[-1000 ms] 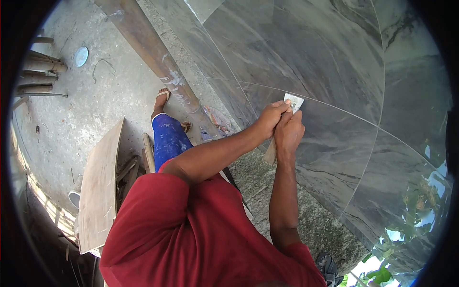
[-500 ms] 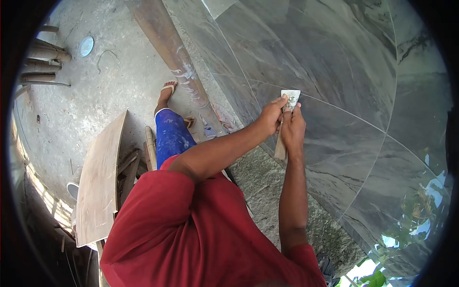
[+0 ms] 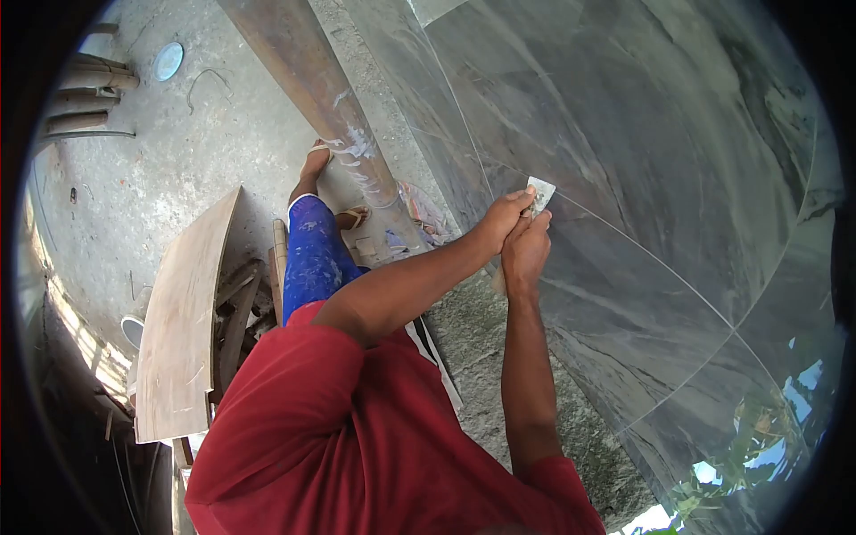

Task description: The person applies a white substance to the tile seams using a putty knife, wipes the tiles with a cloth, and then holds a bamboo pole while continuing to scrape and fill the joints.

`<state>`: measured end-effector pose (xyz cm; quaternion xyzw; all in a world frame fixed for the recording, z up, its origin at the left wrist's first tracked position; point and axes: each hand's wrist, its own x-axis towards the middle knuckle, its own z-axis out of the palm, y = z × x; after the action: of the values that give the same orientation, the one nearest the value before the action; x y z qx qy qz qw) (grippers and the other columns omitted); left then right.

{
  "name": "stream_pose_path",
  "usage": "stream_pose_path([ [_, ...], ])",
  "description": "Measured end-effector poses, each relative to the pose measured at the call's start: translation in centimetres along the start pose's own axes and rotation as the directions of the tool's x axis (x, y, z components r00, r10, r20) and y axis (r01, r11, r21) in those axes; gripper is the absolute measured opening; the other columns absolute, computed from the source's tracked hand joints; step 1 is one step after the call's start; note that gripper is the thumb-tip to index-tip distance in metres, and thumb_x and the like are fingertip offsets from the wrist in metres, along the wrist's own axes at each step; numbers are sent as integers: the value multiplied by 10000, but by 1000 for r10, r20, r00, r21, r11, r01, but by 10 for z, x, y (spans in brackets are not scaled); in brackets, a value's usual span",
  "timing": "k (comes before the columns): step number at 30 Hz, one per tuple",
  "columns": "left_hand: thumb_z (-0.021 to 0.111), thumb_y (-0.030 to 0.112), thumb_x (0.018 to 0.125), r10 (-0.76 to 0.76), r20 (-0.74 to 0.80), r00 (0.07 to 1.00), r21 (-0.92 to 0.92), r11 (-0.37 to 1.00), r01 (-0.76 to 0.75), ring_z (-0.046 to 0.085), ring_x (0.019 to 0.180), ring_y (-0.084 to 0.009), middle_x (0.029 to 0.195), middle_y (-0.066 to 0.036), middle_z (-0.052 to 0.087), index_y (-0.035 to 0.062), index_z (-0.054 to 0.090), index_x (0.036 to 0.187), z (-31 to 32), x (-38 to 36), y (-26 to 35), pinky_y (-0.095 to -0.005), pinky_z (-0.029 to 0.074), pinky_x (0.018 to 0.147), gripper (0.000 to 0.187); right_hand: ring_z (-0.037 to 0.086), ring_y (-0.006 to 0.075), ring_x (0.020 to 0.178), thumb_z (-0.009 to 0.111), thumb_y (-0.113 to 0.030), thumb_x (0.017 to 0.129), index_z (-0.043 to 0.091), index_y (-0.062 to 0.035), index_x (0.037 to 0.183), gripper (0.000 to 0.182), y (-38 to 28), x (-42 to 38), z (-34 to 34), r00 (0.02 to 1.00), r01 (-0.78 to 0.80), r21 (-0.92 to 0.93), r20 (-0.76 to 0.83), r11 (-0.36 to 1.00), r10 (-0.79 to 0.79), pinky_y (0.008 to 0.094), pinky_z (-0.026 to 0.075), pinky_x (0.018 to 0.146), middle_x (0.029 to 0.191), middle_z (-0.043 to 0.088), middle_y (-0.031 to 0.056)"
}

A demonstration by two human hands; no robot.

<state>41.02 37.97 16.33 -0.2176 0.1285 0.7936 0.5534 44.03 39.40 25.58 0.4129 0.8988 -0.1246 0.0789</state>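
1. Gripping a scraper [image 3: 540, 193] with both hands, a person in a red shirt [image 3: 374, 446] holds its pale blade at a fine joint [image 3: 658, 258] between grey marbled tiles [image 3: 615, 294].

2. The left hand [image 3: 505, 221] pinches from the left, thumb on the blade, apparently to guide the edge; the right hand [image 3: 527, 253] is wrapped around the tool on the near side, seemingly to steady it and lend force.

3. The handle [image 3: 499, 282] shows blurred beside the right wrist, its middle hidden by the hands. Whether the edge touches tile cannot be told.

4. Rough concrete [image 3: 477, 348] borders the tiles on the near side. Leaves and sky, apparently reflected, obscure the gloss at near right.

5. To the left, a white-smeared brown pole [image 3: 334, 116] runs out of frame at its far end. Beside it are paint-marked blue shorts [image 3: 314, 254], partly covered by the left arm and shirt.

6. Farther left, a plywood board [image 3: 187, 339], probably propped on timber [image 3: 239, 325], conceals much of that pile. Dark lens edges swallow the corners.
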Motion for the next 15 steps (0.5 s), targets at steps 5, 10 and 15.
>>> stream_pose_path([
  [5,557,423,1039,-80,-57,995,-86,993,75,699,854,-266,992,-136,676,38,557,1140,-7,-1,5,-405,588,750,398,654,519,842,459,-236,1038,483,36,1175,305,5,1,14,997,-20,-52,67,998,24,593,487,719,890,681,322],
  [10,530,420,1051,-70,-25,997,-110,992,67,696,836,-263,953,-124,674,52,551,1112,-15,4,7,-409,585,728,373,664,503,834,455,-227,1037,474,36,1194,307,0,6,16,997,-55,-45,61,997,57,592,493,713,893,684,316],
  [15,529,408,1054,-101,-64,993,-105,990,94,689,818,-255,946,-129,675,39,564,1123,-9,0,16,-402,585,736,377,662,502,820,464,-222,1032,480,40,1190,306,-8,6,16,996,-62,-43,63,997,65,593,492,713,899,688,308],
])
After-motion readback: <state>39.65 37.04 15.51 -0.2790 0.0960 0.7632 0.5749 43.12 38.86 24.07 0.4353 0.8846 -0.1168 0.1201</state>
